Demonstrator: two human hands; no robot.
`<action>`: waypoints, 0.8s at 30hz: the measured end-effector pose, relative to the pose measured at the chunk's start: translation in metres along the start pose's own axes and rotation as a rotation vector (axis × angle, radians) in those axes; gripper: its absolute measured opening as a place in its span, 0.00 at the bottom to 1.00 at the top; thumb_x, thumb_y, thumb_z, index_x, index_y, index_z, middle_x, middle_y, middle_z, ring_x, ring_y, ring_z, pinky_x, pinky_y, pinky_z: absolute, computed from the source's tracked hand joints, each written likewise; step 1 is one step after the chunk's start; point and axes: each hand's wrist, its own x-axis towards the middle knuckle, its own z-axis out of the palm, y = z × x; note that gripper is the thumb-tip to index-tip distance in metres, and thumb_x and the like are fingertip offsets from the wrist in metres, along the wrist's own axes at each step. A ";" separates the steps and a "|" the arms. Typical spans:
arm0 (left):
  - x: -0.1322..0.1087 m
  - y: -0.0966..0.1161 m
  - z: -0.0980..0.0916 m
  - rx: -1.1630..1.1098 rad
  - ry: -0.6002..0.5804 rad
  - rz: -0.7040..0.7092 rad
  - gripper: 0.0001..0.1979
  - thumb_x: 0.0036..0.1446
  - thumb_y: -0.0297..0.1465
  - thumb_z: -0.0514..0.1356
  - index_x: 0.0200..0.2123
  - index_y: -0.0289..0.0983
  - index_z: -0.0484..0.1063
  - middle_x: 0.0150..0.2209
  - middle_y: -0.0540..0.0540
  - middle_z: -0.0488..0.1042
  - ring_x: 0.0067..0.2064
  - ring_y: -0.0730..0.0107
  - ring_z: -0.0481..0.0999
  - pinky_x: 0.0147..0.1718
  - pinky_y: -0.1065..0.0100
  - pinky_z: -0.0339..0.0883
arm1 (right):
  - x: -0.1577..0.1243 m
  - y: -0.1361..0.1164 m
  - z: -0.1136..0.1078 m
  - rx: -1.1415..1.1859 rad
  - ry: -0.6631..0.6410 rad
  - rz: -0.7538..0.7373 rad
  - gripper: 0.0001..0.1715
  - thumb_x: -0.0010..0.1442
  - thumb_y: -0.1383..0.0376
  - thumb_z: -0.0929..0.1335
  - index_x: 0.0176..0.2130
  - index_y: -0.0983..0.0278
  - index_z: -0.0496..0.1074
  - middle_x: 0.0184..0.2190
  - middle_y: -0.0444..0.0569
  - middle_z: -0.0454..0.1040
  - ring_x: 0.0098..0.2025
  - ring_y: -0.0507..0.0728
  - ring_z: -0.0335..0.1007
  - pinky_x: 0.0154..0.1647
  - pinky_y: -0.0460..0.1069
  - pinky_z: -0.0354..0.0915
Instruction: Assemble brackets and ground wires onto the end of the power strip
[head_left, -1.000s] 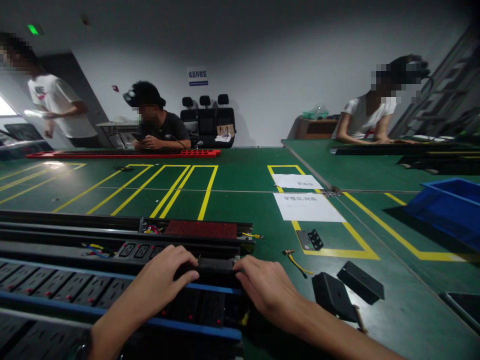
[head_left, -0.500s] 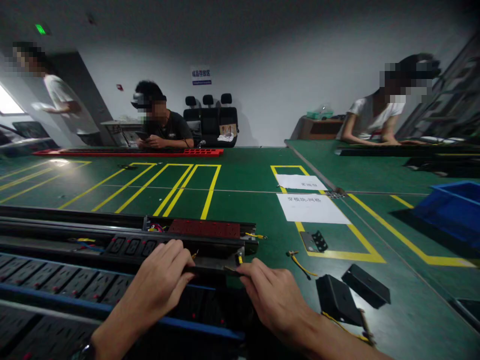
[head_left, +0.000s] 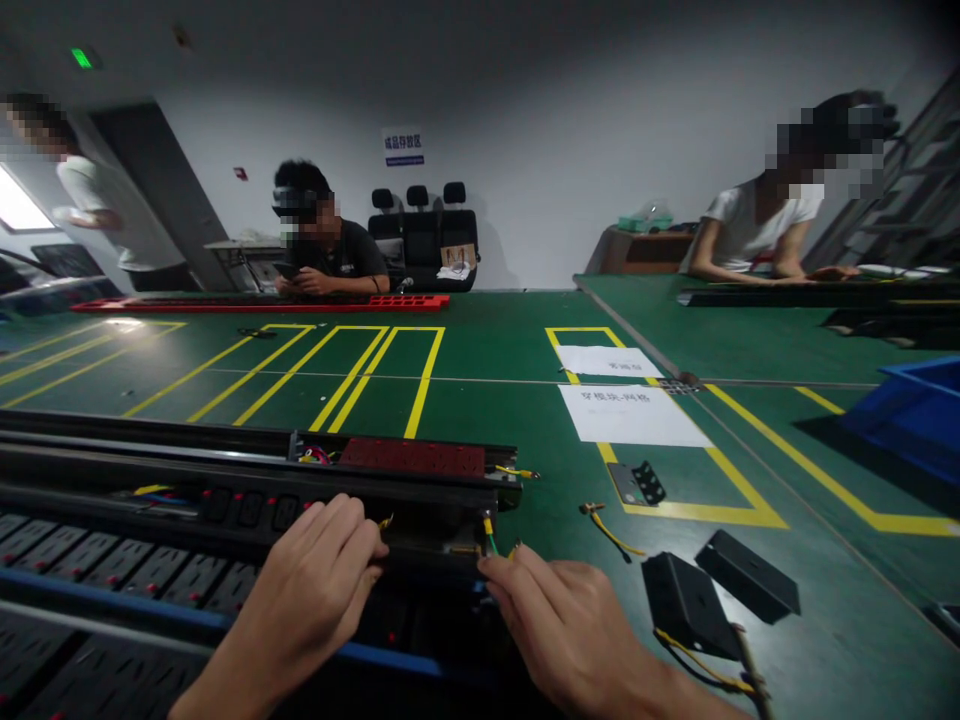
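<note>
The left hand [head_left: 319, 580] is clamped on the black rail [head_left: 439, 497], while the right hand [head_left: 566, 620] curls at its end beside a yellow-green wire [head_left: 489, 528], its grip unclear.

On view are one dark-red socket strip [head_left: 412, 457], two white paper sheets [head_left: 609, 361] [head_left: 634, 416], two black box-shaped pieces [head_left: 688, 605] [head_left: 750, 577], one blue plastic bin [head_left: 911, 415] and one long red rail [head_left: 262, 306].

left hand [head_left: 322, 570] — bare | right hand [head_left: 562, 615] — bare | both forearms [head_left: 675, 690]: bare as far as visible
</note>
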 end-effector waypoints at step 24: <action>-0.004 -0.002 0.012 -0.022 -0.143 -0.055 0.08 0.56 0.20 0.55 0.33 0.38 0.68 0.34 0.45 0.70 0.39 0.59 0.68 0.38 0.62 0.58 | 0.050 0.030 -0.042 0.253 -0.513 0.147 0.17 0.55 0.75 0.62 0.37 0.63 0.78 0.36 0.49 0.62 0.40 0.56 0.58 0.41 0.51 0.56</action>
